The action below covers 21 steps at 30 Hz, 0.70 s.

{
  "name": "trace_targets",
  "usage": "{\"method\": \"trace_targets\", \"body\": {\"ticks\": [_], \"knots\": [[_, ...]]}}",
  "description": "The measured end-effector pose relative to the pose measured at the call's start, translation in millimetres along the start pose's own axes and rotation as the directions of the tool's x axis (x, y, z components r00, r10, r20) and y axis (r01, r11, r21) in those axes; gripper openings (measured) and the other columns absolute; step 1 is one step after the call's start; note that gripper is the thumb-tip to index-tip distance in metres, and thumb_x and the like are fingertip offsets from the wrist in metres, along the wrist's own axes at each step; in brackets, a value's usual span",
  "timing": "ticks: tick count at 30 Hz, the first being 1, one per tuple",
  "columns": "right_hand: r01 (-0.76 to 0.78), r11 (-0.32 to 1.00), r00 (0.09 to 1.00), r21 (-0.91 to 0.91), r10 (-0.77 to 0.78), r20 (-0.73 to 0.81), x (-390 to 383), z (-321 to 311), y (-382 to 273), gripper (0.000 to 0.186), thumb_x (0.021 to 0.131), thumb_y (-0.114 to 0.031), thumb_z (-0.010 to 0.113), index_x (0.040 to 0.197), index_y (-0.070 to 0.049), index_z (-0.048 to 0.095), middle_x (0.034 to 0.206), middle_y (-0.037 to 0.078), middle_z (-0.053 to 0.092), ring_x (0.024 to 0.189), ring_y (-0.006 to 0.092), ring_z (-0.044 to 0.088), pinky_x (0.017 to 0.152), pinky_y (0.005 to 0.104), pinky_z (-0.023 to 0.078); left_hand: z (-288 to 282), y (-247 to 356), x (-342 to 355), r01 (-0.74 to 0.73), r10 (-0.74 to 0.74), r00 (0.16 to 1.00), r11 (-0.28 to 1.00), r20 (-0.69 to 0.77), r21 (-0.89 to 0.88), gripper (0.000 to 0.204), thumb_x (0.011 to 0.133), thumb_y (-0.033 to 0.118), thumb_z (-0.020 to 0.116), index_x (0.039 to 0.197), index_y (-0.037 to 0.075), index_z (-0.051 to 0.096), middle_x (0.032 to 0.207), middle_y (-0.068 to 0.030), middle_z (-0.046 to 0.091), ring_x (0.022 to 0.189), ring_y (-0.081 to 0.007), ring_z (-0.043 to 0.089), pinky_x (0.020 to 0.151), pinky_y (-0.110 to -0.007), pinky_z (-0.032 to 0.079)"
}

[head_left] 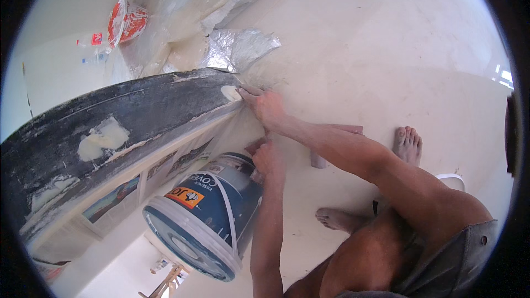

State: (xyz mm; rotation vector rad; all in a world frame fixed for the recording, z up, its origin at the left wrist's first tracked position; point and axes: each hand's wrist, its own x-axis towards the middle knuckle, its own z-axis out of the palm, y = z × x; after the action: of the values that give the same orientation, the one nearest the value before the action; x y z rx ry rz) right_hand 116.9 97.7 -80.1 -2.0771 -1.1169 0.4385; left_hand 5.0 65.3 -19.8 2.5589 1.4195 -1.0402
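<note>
My right hand (265, 106) reaches to the end of a long dark board (149, 99). Its fingers are stretched out, and the fingertips touch the board's end beside a white putty patch (230, 93). Nothing shows in that hand. Below it, my left hand (269, 161) is closed on a reddish-brown sheet (255, 146) that looks like sandpaper, partly hidden by the fingers. Close to the left hand lies a tilted blue paint bucket (212, 201) with a white handle. More cream putty (104, 139) is spread along the board's dark face.
Reddish-brown strips (345, 128) lie on the pale floor beyond my right forearm. Silvery plastic sheeting (240, 48) covers the floor behind the board. A red and white small bucket (127, 22) lies at the far left, next to a clear bottle (96, 49). My bare feet (408, 144) are at the right.
</note>
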Motion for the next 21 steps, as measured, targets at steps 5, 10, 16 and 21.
{"method": "trace_targets", "body": {"ticks": [5,10,16,21], "knots": [[0.150,0.987,0.983,-0.050,-0.154,-0.096,3.8,-21.6,3.9,0.055,0.082,-0.012,0.058,0.136,-0.014,0.052,0.130,0.008,0.057,0.088,0.0324,0.064,0.072,0.0422,0.055,3.0,-3.4,2.6,-0.183,0.183,0.983,0.983,0.000,0.016,0.059,0.082,0.017,0.058,0.137,0.002,0.043,0.081,-0.0162,0.069,0.076,-0.0328,0.069,0.069,-0.044,0.055],[0.082,0.996,0.983,-0.047,-0.073,0.167,2.7,-37.3,-1.6,0.048,0.084,-0.010,0.051,0.132,-0.016,0.057,0.139,0.000,0.052,0.086,0.0330,0.064,0.072,0.0417,0.055,-8.4,-1.0,7.9,-0.171,0.173,0.976,0.985,0.129,-0.023,0.043,0.080,0.020,0.063,0.115,-0.001,0.049,0.092,-0.0217,0.070,0.085,-0.0358,0.069,0.077,-0.045,0.054],[0.090,0.991,0.985,-0.096,-0.075,0.153,14.3,-20.3,7.6,0.044,0.085,-0.012,0.052,0.129,-0.013,0.057,0.109,0.008,0.063,0.082,0.0299,0.066,0.066,0.0419,0.054,-12.3,6.0,-2.5,-0.216,0.224,0.969,0.973,0.103,-0.080,0.110,0.072,0.032,0.076,0.148,-0.006,0.007,0.088,-0.0202,0.070,0.080,-0.0336,0.069,0.074,-0.042,0.055],[0.053,0.998,0.983,0.018,-0.055,0.177,1.7,-45.8,-10.2,0.047,0.085,-0.010,0.051,0.131,-0.015,0.058,0.138,0.000,0.055,0.088,0.0304,0.064,0.070,0.0405,0.055,-6.8,5.9,1.0,-0.172,0.177,0.962,0.984,0.206,-0.044,0.085,0.070,0.038,0.079,0.134,-0.005,0.042,0.090,-0.0188,0.070,0.081,-0.0312,0.070,0.073,-0.042,0.055]]}}
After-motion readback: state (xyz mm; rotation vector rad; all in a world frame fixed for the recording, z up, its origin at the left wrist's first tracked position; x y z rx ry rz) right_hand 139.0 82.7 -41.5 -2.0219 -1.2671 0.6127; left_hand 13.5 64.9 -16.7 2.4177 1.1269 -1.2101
